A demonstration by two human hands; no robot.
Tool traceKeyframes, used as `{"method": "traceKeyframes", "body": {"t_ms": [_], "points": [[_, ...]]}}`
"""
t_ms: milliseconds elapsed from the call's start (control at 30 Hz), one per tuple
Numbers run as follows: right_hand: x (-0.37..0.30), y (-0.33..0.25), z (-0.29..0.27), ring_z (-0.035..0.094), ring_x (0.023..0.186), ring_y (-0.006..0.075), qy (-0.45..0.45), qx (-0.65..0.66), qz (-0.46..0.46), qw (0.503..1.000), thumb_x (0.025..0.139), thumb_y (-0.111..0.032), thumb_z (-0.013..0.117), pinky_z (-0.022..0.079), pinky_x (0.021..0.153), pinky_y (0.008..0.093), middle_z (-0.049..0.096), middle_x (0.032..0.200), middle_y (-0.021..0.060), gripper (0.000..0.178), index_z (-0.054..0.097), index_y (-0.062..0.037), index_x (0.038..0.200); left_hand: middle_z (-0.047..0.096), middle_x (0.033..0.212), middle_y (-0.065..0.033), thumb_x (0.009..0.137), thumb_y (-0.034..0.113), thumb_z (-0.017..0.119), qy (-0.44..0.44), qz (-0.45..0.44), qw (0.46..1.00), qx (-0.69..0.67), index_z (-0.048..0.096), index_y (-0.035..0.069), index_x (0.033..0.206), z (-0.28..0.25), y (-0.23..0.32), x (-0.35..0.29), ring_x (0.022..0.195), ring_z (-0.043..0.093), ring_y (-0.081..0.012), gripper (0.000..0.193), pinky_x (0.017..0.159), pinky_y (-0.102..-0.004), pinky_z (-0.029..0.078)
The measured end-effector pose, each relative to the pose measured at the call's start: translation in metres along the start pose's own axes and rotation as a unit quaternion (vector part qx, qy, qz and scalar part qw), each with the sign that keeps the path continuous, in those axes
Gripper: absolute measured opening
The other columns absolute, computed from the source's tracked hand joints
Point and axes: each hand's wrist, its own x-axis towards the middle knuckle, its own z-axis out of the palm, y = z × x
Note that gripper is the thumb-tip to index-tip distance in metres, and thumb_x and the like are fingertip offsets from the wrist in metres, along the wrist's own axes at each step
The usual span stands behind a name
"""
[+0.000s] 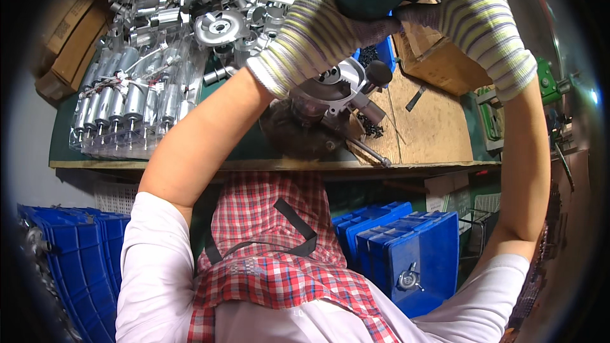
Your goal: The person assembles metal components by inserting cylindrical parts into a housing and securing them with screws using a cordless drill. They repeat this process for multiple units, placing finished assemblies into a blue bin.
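Near the table's front edge [127,165], metal housing [321,91] could topple if left hand [327,22] or right hand [473,9], grips untellable, bumps it.

no wording I can read cleanly anywhere, only marks:
- brown carton [71,51], far left: dark square code [62,29] printed on its side, plus fine print too small to make out
- checked apron [273,216]: faint pale patch of what may be lettering [246,267] across the fold, illegible
- white shirt [260,327]: a couple of pale characters just below the apron edge
- light panel [447,194] under the bench: greenish print, unreadable
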Motion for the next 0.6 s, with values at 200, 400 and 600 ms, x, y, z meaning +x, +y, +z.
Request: {"method": "traceKeyframes", "body": {"t_ms": [200, 400, 600], "points": [[0.0, 0.009, 0.0, 0.062, 0.085, 0.0129, 0.012, 0.119, 0.033, 0.992, 0.101, -0.019, 0.059, 0.054, 0.082, 0.0243, 0.071, 0.098, 0.0087, 0.023, 0.063, 0.0001, 0.113, 0.061, 0.127, -0.0107, 0.093, 0.011, 0.071, -0.004, 0.053, 0.988, 0.143, 0.046, 0.004, 0.138, 0.017, -0.019, 0.007, 0.115, 0.06, -0.0213, 0.052, 0.096, -0.0345, 0.056], [-0.01, 0.02, -0.011, 0.061, 0.086, 0.0123, 0.044, 0.34, 0.141, 0.929, 0.102, -0.02, 0.059, 0.053, 0.084, 0.0239, 0.071, 0.099, 0.0081, 0.022, 0.064, -0.0008, 0.111, 0.069, 0.099, -0.0087, 0.091, 0.013, 0.076, 0.054, 0.045, 0.997, -0.044, 0.058, 0.002, 0.112, 0.026, 0.054, 0.028, 0.09, 0.067, -0.0178, 0.029, 0.076, -0.03, 0.06], [-0.014, 0.009, -0.004, 0.06, 0.088, 0.0117, 0.071, 0.54, 0.247, 0.802, 0.104, -0.022, 0.058, 0.052, 0.085, 0.0235, 0.072, 0.101, 0.0075, 0.022, 0.065, -0.0017, 0.11, 0.071, 0.097, -0.0078, 0.092, 0.004, 0.068, -0.012, 0.004, 1.0, -0.005, 0.062, 0.005, 0.12, 0.026, 0.019, 0.025, 0.09, 0.069, -0.0178, 0.029, 0.081, -0.0364, 0.06]]}}
